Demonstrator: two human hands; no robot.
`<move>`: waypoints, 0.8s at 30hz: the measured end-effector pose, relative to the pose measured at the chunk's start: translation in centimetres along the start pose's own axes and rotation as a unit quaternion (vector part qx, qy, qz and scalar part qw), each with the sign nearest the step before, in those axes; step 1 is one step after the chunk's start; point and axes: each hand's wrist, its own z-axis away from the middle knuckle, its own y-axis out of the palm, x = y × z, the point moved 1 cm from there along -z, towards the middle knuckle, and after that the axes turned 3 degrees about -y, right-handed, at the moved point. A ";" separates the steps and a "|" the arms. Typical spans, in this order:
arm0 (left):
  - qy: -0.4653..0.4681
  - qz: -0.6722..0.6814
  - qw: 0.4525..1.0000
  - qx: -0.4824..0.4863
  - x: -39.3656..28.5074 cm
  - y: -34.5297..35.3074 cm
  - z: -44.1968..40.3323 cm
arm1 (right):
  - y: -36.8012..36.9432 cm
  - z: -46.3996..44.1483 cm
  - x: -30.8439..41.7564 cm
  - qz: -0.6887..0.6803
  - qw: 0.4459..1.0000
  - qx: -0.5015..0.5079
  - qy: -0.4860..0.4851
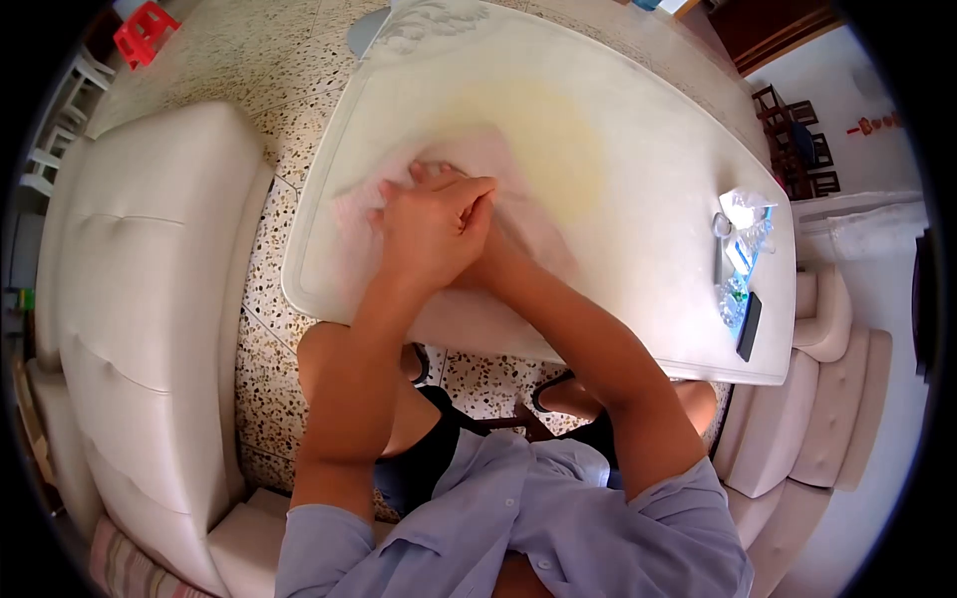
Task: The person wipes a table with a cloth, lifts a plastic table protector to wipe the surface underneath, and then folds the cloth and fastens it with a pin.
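Over the left part of a pale table (pixel 658 199), my two hands overlap. On top is my left hand (pixel 427 224), its fingers closed over my right hand, thumb at the right side. Beneath it, my right hand (pixel 391 189) is mostly hidden; spread fingers show at the upper left and lie on a pink cloth (pixel 488 149). The cloth is spread on the tabletop, and its outline is smeared by motion. Just beyond it, a yellowish patch (pixel 558 130) marks the table surface.
At the table's right end lie clear plastic packaging (pixel 746 211) and a dark phone-like object (pixel 749 327). A beige sofa (pixel 130 319) stands left, another sofa (pixel 788 429) right. A red stool (pixel 146 34) is on the speckled floor (pixel 269 349) at the far left.
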 end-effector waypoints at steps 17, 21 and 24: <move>-0.040 -0.052 0.994 0.083 -0.1 0.7 -1.3 | -9.2 14.9 -18.1 0.259 0.872 -0.102 0.402; -0.017 -0.070 0.993 0.090 -1.0 1.5 0.1 | -5.9 20.2 -10.5 0.273 0.901 -0.104 0.321; -0.003 -0.076 0.992 0.105 -1.4 1.8 1.2 | -4.4 17.8 -3.4 0.314 0.903 -0.092 0.280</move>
